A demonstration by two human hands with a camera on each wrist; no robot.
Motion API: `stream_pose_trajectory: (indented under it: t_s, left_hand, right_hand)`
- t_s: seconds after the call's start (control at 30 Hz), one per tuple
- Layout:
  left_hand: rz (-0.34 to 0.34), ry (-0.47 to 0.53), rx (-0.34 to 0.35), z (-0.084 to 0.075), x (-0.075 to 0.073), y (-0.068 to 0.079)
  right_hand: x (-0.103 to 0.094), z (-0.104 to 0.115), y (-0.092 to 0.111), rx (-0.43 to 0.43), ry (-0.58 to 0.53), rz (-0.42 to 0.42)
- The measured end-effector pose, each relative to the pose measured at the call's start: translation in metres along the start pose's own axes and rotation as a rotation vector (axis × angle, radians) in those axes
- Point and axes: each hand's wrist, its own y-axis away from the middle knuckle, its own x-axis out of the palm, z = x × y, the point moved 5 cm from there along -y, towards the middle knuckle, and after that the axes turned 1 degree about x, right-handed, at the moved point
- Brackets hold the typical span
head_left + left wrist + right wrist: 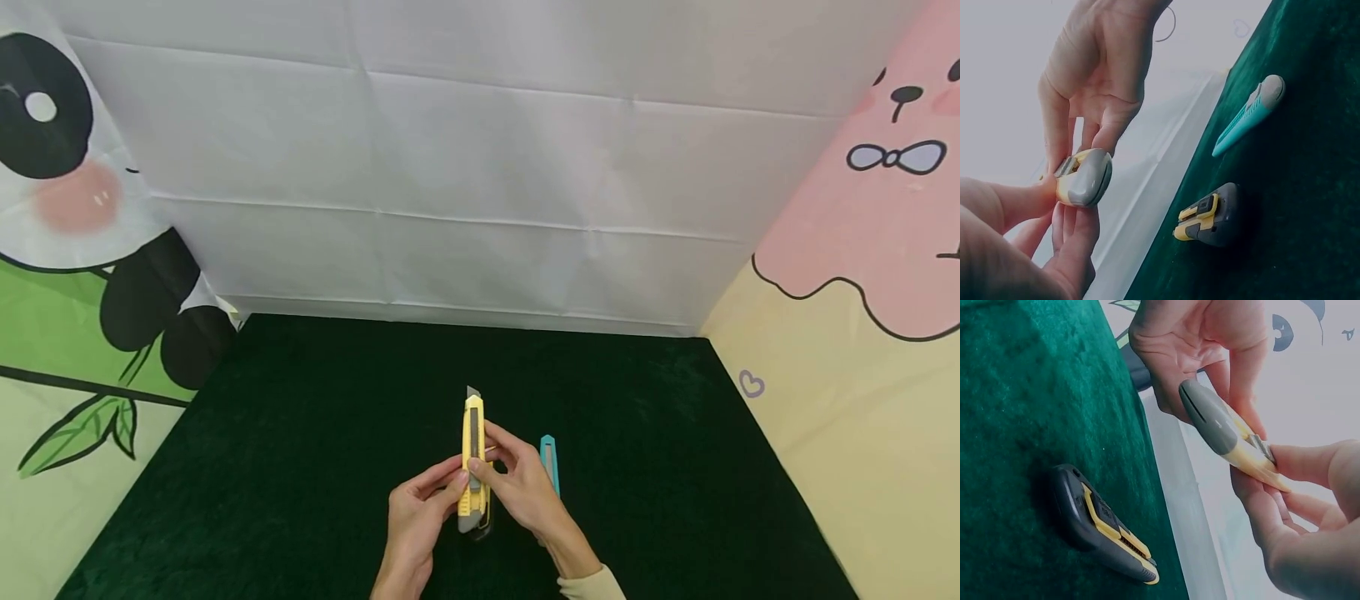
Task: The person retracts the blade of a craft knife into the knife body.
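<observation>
A yellow utility knife with a grey end is held up between both hands, its blade tip showing at the far end. My left hand pinches its left side near the grey end. The right hand grips it from the right, thumb on the grey slider. In the right wrist view the knife's grey end faces the camera, with the right thumb against the slider. Beneath the hands lies a black and yellow utility knife, mostly covered in the head view.
A teal utility knife with a pale end lies on the dark green cloth, right of the hands. A white sheet hangs behind the table. Printed cloths with a panda and a pink animal stand at the sides.
</observation>
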Motion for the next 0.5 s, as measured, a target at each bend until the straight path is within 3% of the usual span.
stream_pose_trajectory:
  t_s: [0.5]
  left_hand:
    - [-0.002, -0.014, -0.012, -0.0009, 0.0005, -0.0027]
  right_hand:
    - [-0.0006, -0.0007, 0.0013, 0.039, -0.055, 0.045]
